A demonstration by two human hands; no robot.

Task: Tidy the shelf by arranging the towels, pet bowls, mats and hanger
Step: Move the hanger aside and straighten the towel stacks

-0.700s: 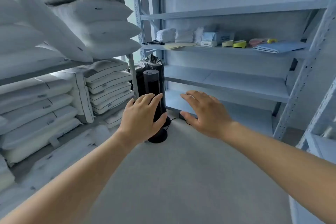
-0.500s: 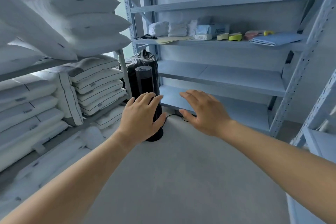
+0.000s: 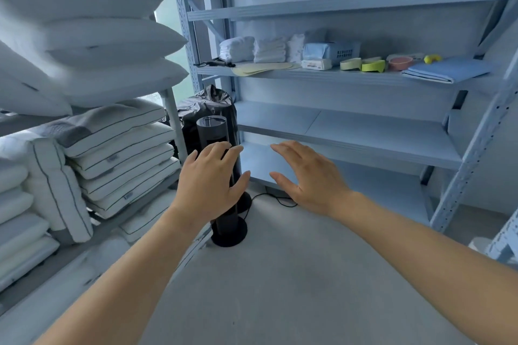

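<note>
Grey shelf (image 3: 350,75) ahead — left hand (image 3: 208,186), right hand (image 3: 314,178), both spread, empty

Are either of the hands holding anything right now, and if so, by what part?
Nothing is held. The left hand and right hand are both open with fingers spread, in front of the tall black cylindrical floor unit, no grip on anything.

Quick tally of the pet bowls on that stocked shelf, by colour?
Pale yellow bowl: 1
Lime green bowl: 1
Pink bowl: 1
Total: 3
A small yellow thing sits behind them; unclear if it is a bowl.
</note>
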